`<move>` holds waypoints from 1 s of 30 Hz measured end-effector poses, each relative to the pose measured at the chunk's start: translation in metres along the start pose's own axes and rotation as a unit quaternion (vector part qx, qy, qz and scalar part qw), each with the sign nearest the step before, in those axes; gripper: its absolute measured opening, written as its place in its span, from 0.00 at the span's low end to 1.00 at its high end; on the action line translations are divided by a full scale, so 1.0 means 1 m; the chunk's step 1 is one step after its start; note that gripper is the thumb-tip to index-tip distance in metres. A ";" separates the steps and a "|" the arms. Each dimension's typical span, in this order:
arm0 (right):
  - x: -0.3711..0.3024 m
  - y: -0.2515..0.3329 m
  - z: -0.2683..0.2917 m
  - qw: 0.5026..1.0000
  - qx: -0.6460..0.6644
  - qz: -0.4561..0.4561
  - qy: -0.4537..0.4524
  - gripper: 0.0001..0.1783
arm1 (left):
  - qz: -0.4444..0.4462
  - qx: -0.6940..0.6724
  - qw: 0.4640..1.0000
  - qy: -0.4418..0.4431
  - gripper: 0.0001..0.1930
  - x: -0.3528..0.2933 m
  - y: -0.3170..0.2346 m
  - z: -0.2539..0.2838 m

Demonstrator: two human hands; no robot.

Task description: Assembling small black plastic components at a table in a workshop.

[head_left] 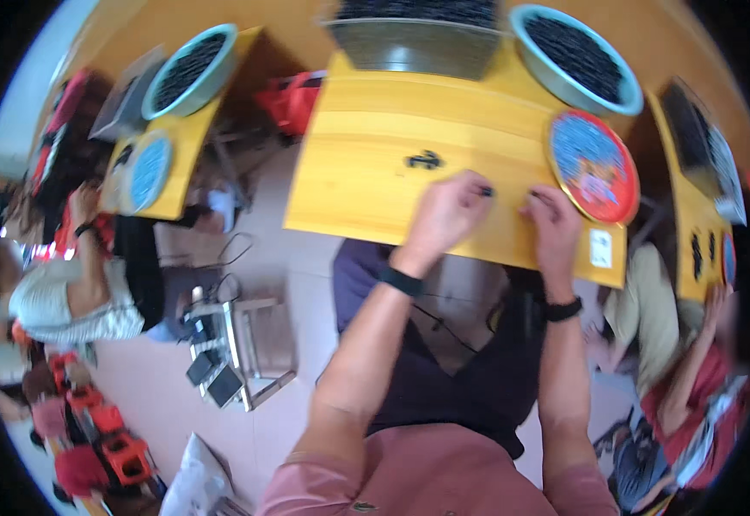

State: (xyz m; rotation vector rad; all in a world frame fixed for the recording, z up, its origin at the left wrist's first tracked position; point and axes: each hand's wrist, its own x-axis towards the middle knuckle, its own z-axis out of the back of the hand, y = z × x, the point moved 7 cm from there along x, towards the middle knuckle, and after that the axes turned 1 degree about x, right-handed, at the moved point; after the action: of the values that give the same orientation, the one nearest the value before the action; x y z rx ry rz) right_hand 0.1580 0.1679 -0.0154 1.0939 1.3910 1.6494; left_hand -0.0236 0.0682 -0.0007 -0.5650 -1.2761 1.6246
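Over the yellow wooden table [366,120], my left hand [449,213] is closed in a pinch on a small black part [486,192] that shows at its fingertips. Just to its right, and apart from it, my right hand [557,225] has its thumb and fingers pinched together; what they hold, if anything, is too small to make out. Several small black parts [427,160] lie in a loose cluster beyond my left hand. Beside my right hand stands a round tray [630,193] with a red rim, with many small blue pieces in it.
At the table's far edge stand a grey bin [418,47] and a light-blue basin [525,34], both full of black parts. A white card [600,248] lies at the near right corner. People sit at similar tables on both sides. A metal-framed stool [242,353] stands on the floor at left.
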 end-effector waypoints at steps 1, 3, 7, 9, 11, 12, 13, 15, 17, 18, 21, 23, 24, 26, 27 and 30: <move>0.001 -0.003 0.007 1.000 -0.010 -0.001 0.002 0.10 | -0.001 0.029 1.000 0.005 0.11 0.001 -0.002 -0.003; 0.000 -0.002 0.013 0.999 -0.046 0.007 0.006 0.12 | -0.017 0.026 0.999 -0.007 0.10 0.002 -0.008 -0.006; 0.000 -0.001 0.001 0.998 -0.056 0.005 0.007 0.13 | -0.047 0.016 0.998 -0.031 0.08 -0.001 -0.008 0.007; 0.002 -0.005 0.003 0.997 -0.073 -0.001 0.014 0.12 | -0.058 0.019 0.997 -0.049 0.08 -0.004 -0.010 0.014; 0.005 -0.013 0.015 0.999 -0.049 -0.002 -0.015 0.12 | -0.061 -0.004 0.997 -0.039 0.08 -0.005 -0.018 0.018; 0.005 -0.014 0.014 0.999 -0.050 -0.001 -0.007 0.12 | -0.058 -0.003 0.997 -0.046 0.08 -0.006 -0.018 0.020; 0.004 -0.010 0.013 0.999 -0.051 0.002 -0.015 0.11 | -0.071 -0.004 0.996 -0.051 0.07 -0.006 -0.019 0.020; 0.005 -0.009 0.012 0.998 -0.052 0.005 -0.017 0.11 | -0.082 -0.003 0.995 -0.061 0.07 -0.008 -0.017 0.021; 0.008 -0.011 0.019 0.999 -0.036 0.008 -0.014 0.10 | -0.097 -0.018 0.993 -0.068 0.06 -0.008 -0.018 0.020; 0.009 -0.012 0.020 0.999 -0.037 0.009 -0.011 0.10 | -0.097 -0.018 0.993 -0.071 0.06 -0.007 -0.019 0.019; 0.008 -0.008 0.019 0.998 -0.029 0.021 -0.050 0.09 | -0.096 -0.016 0.993 -0.068 0.06 -0.008 -0.017 0.016; 0.009 -0.009 0.024 0.998 -0.036 0.014 -0.050 0.09 | -0.103 -0.015 0.992 -0.078 0.06 -0.008 -0.018 0.015; 0.010 -0.012 0.028 0.998 -0.045 0.007 -0.052 0.09 | -0.110 -0.016 0.990 -0.085 0.06 -0.008 -0.018 0.015; 0.010 -0.017 0.030 0.998 -0.031 0.013 -0.044 0.09 | -0.108 -0.008 0.991 -0.073 0.06 -0.007 -0.015 0.012; 0.009 -0.017 0.035 0.998 -0.034 0.014 -0.049 0.09 | -0.111 -0.009 0.991 -0.075 0.06 -0.006 -0.015 0.008; 0.012 -0.025 0.055 0.998 -0.018 0.038 -0.036 0.10 | -0.120 -0.011 0.991 -0.058 0.06 0.000 -0.014 -0.007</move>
State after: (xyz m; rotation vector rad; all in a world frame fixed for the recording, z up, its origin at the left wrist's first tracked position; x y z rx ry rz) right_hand 0.2037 0.2040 -0.0350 1.1873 1.2840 1.6649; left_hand -0.0125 0.0717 0.0103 -0.3198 -1.3927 1.4609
